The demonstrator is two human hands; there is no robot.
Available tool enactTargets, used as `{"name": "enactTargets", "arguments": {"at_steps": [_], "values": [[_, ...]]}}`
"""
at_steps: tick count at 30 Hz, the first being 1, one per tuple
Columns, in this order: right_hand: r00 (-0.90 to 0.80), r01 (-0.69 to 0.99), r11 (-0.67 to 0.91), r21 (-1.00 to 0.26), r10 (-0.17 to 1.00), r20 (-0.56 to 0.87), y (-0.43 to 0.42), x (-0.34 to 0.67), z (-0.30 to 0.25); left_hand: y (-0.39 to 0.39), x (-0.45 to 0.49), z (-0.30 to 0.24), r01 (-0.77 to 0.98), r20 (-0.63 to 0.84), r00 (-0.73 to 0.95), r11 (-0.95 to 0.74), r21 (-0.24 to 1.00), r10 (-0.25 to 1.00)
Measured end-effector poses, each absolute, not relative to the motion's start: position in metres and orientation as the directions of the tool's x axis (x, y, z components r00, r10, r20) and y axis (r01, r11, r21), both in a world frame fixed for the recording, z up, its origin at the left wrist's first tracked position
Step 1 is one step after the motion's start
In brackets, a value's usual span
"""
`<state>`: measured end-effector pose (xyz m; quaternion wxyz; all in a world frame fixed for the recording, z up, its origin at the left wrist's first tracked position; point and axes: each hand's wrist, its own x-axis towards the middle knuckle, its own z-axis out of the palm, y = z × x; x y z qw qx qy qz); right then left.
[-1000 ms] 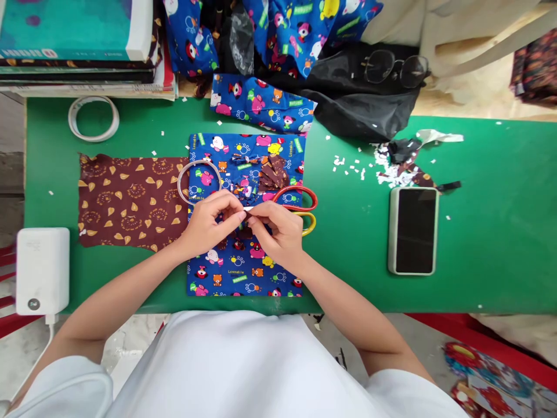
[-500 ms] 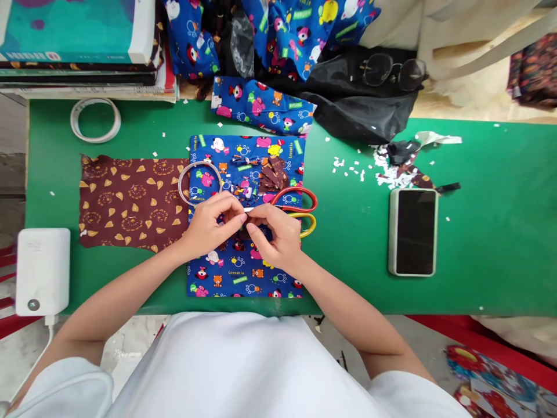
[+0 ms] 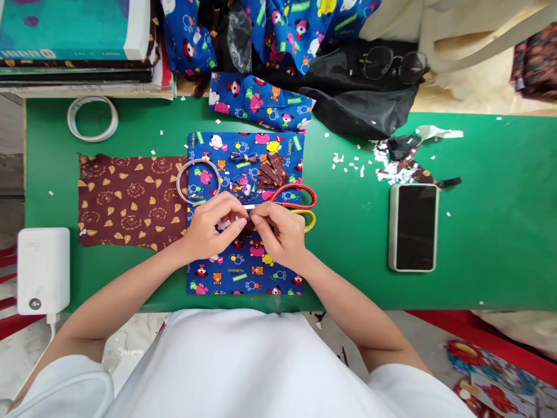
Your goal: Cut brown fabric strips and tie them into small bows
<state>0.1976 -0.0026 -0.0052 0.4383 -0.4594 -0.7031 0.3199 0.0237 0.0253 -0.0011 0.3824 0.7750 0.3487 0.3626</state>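
Note:
My left hand (image 3: 217, 225) and my right hand (image 3: 281, 231) meet over a blue cartoon-print cloth (image 3: 243, 283), both pinched closed. Something small and dark shows at their fingertips, too hidden to name. Scissors (image 3: 310, 197) with one red and one yellow handle lie on the cloth beyond my right hand, blades partly covered by my fingers. Just past the hands are a bundle of brown fabric strips (image 3: 273, 170) and small blue fabric scraps (image 3: 243, 158). A roll of clear tape (image 3: 179, 181) rests at the cloth's left edge, near my left hand.
Brown leaf-print cloth (image 3: 133, 200) lies left on the green table (image 3: 348, 232). Around it are a white tape roll (image 3: 114, 125) and a white power bank (image 3: 43, 270). A phone (image 3: 413, 227), paper bits (image 3: 394, 168), glasses (image 3: 394, 64) and a black bag (image 3: 361, 110) sit right and behind.
My right hand has shifted slightly right, and its fingers have drawn in closer together. My left hand stays nearly in place. The whole view has moved a little.

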Motion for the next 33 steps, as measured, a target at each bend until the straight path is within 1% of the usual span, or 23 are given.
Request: {"name": "enactTargets", "arguments": {"at_steps": [2, 4, 6, 7, 9, 10, 12, 14, 16, 19, 23, 25, 29, 33], "values": [[-0.294, 0.281, 0.469, -0.837, 0.873, 0.39, 0.002, 0.206, -0.001, 0.025, 0.021, 0.0, 0.275, 0.339, 0.433, -0.48, 0.833, 0.835], [-0.445, 0.191, 0.565, -0.803, 0.779, 0.442, 0.007, 0.214, 0.003, 0.027, 0.016, -0.001, 0.359, 0.387, 0.348, -0.502, 0.787, 0.854], [-0.592, 0.175, 0.621, -0.764, 0.686, 0.422, 0.01, 0.221, 0.005, 0.032, 0.009, -0.004, 0.506, 0.445, 0.298, -0.535, 0.677, 0.845], [-0.652, 0.198, 0.643, -0.74, 0.65, 0.39, 0.011, 0.223, 0.005, 0.035, 0.006, -0.006, 0.594, 0.464, 0.304, -0.547, 0.59, 0.832], [-0.726, 0.272, 0.691, -0.67, 0.604, 0.328, 0.011, 0.225, 0.003, 0.04, 0.001, -0.01, 0.743, 0.42, 0.338, -0.513, 0.431, 0.842], [-0.743, 0.306, 0.719, -0.624, 0.59, 0.316, 0.011, 0.225, 0.001, 0.042, 0.0, -0.011, 0.79, 0.37, 0.345, -0.48, 0.382, 0.863], [-0.753, 0.357, 0.773, -0.524, 0.57, 0.328, 0.01, 0.223, -0.004, 0.043, -0.001, -0.014, 0.847, 0.268, 0.341, -0.418, 0.328, 0.901], [-0.751, 0.384, 0.807, -0.448, 0.555, 0.356, 0.01, 0.223, -0.008, 0.042, 0.001, -0.017, 0.867, 0.214, 0.339, -0.393, 0.306, 0.916], [-0.757, 0.401, 0.821, -0.407, 0.547, 0.358, 0.011, 0.224, -0.011, 0.041, 0.003, -0.018, 0.869, 0.207, 0.341, -0.392, 0.303, 0.917], [-0.774, 0.41, 0.825, -0.39, 0.54, 0.33, 0.013, 0.227, -0.014, 0.04, 0.004, -0.018, 0.862, 0.208, 0.354, -0.404, 0.305, 0.912], [-0.773, 0.409, 0.84, -0.356, 0.526, 0.354, 0.014, 0.228, -0.013, 0.041, 0.004, -0.017, 0.87, 0.221, 0.403, -0.447, 0.207, 0.888], [-0.763, 0.417, 0.845, -0.335, 0.526, 0.376, 0.013, 0.228, -0.012, 0.042, 0.004, -0.017, 0.867, 0.249, 0.416, -0.464, 0.181, 0.875], [-0.757, 0.436, 0.84, -0.324, 0.537, 0.373, 0.012, 0.226, -0.01, 0.044, 0.003, -0.019, 0.835, 0.354, 0.412, -0.503, 0.224, 0.84], [-0.751, 0.446, 0.829, -0.338, 0.552, 0.362, 0.011, 0.224, -0.008, 0.044, 0.002, -0.02, 0.793, 0.445, 0.354, -0.516, 0.324, 0.822]]}}
